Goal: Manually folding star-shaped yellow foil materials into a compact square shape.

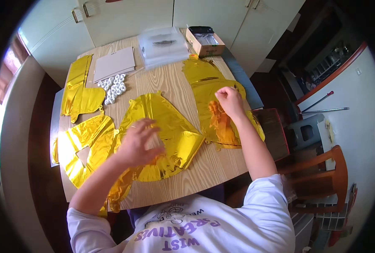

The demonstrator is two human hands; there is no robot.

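Head view, I note: left hand point(137, 141) fingers spread, blurred, over centre gold foil balloon point(170, 135), hold unclear. Right hand point(229, 101) fingers curled, pinching right gold foil balloon point(208, 80). Both flat on wooden table point(170, 80).

Foil balloons point(162, 135) spread across table point(196, 173); cardboard sheets point(115, 63) far left, plastic box point(163, 45) behind centre, open carton point(204, 41) right of it.

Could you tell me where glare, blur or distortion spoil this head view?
Head view: strong glare on the gold foil balloon at the table's left; the left hand and the clear plastic box are smeared; the fisheye bends the table edge, with black corners.
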